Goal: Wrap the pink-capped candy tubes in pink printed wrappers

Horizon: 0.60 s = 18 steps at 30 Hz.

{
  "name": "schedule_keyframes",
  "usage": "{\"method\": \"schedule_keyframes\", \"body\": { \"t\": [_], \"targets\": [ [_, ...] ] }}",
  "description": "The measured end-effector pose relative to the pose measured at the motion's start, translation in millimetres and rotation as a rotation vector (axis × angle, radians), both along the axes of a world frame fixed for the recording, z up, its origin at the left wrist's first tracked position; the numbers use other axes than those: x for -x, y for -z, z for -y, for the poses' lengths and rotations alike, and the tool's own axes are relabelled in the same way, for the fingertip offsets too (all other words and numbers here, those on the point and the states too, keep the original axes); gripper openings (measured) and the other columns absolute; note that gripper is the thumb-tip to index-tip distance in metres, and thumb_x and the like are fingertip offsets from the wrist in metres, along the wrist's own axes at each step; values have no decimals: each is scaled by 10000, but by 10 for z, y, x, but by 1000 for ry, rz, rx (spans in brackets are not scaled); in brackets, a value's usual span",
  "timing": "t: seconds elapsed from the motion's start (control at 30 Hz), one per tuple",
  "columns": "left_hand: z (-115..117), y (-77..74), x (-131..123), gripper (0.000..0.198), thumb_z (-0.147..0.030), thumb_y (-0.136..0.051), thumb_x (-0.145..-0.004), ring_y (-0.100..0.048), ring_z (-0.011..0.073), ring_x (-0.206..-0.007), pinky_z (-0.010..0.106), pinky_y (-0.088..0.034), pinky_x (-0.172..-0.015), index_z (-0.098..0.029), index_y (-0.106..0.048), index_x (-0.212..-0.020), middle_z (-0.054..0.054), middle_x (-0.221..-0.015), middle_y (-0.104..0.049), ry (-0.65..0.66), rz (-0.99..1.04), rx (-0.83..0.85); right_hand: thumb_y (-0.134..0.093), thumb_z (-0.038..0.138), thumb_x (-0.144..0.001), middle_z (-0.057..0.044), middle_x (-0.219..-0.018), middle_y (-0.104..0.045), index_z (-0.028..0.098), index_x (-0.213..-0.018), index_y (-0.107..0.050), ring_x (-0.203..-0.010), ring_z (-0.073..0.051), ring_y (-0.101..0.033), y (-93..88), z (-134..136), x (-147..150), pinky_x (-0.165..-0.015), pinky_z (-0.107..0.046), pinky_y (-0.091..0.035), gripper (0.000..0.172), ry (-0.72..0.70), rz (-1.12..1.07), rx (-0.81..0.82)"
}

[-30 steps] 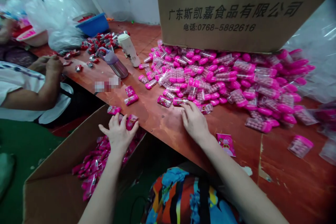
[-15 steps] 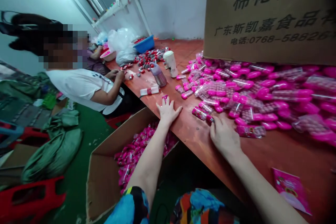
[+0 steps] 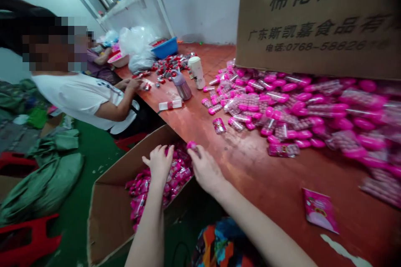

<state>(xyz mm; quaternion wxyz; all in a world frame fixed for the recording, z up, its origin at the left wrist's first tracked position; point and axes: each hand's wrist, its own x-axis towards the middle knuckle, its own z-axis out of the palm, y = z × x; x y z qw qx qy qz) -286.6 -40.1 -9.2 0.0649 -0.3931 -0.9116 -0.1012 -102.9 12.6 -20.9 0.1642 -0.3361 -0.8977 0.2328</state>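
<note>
Pink container point(image 3: 191, 145) is pinched by right hand point(image 3: 206, 167) near table point(image 3: 241, 167) edge; may be dropped outside carton point(image 3: 108, 204) if grip slips. Left hand's point(image 3: 159, 162) grip can't be told.

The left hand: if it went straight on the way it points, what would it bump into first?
The left hand would probably meet the far wall of the open brown cardboard box first. Depth is unclear, though, so it might pass above that wall instead.
</note>
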Motion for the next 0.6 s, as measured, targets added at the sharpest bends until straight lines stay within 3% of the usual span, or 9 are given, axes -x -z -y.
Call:
{"method": "schedule_keyframes", "body": {
  "t": [0.07,0.17,0.27,0.37,0.47,0.53,0.6],
  "targets": [
    [-222,-21,-210,334,-407,-509,-985,-584,321,-1276,716,-209,-1157,-217,-733,-1143,139,-1328,-683,126,13,-85,-474,158,-998,-166,-1338,-592,182,-1363,-598,-1047,-256,-622,-3,153,-77,-913,-390,-510,386,-76,-1,-12],
    [-673,55,-648,379,-405,-497,-989,-536,303,-1343,634,-227,-1195,-214,-685,-1258,149,-1430,-616,405,28,-117,-491,180,-1002,-135,-1128,-673,177,-1151,-691,-1009,-259,-636,19,242,-438,-913,-413,-525,250,-87,-1,16],
    [-1120,182,-1013,507,-457,-483,-984,-332,343,-1499,658,-182,-1202,-221,-576,-1423,149,-1622,-394,612,28,-80,-483,168,-1011,-106,-1055,-705,177,-1128,-694,-991,-228,-657,28,191,-998,-910,-376,-538,242,3,-106,73],
    [-1434,284,-1145,538,-467,-446,-987,-211,388,-1540,726,-105,-1179,-223,-543,-1457,131,-1667,-308,695,29,-5,-459,163,-1015,-103,-1064,-723,179,-1141,-688,-1008,-223,-662,31,33,-1605,-927,-379,-539,262,192,-210,53],
    [-1479,342,-1054,511,-419,-389,-1005,-365,367,-1470,715,-110,-1178,-227,-537,-1454,148,-1636,-371,737,45,38,-443,174,-1010,-130,-1112,-706,164,-1138,-694,-1068,-257,-635,53,-208,-2091,-983,-418,-512,282,479,-179,-46],
    [-1313,370,-898,502,-423,-378,-1002,-449,368,-1404,699,-150,-1173,-209,-568,-1415,171,-1590,-437,674,11,-18,-436,180,-1008,-159,-1170,-679,138,-1191,-689,-1091,-284,-609,74,-386,-2273,-986,-433,-498,315,671,-69,-78],
    [-1011,414,-676,505,-437,-377,-994,-510,385,-1341,683,-241,-1145,-182,-602,-1368,193,-1543,-486,573,-40,-95,-438,173,-1003,-183,-1249,-638,126,-1300,-654,-1105,-307,-582,92,-546,-2331,-967,-445,-488,370,775,72,-95]
  ]
}}
